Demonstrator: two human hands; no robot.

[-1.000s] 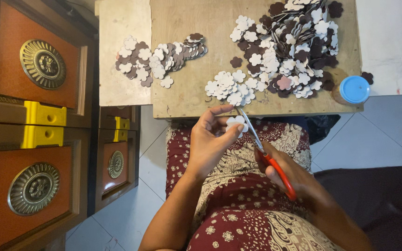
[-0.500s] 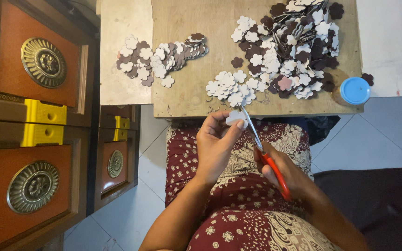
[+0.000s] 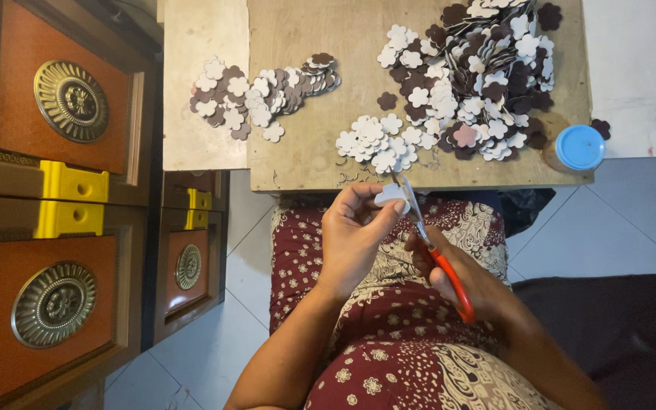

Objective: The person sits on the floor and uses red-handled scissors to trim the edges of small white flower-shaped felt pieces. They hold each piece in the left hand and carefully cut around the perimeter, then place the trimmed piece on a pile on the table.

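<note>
My left hand [image 3: 356, 237] pinches a small white flower-shaped cutout [image 3: 390, 196] between thumb and fingers, just below the wooden board's front edge. My right hand [image 3: 471, 282] grips red-handled scissors [image 3: 436, 250], whose blades point up and touch the cutout. Both hands hover over my lap, which is covered in dark red patterned cloth [image 3: 389, 326].
On the wooden board [image 3: 305, 152] lie a large heap of white and brown flower cutouts [image 3: 472, 76], a smaller white cluster [image 3: 377, 143] near the front edge and a spread row [image 3: 256, 95] at left. A blue lid [image 3: 579, 147] sits at right. Brown boxes with brass medallions [image 3: 55, 205] stand left.
Both hands and the scissors stay in nearly the same place; the cutout has turned slightly between my left fingers against the blades.
</note>
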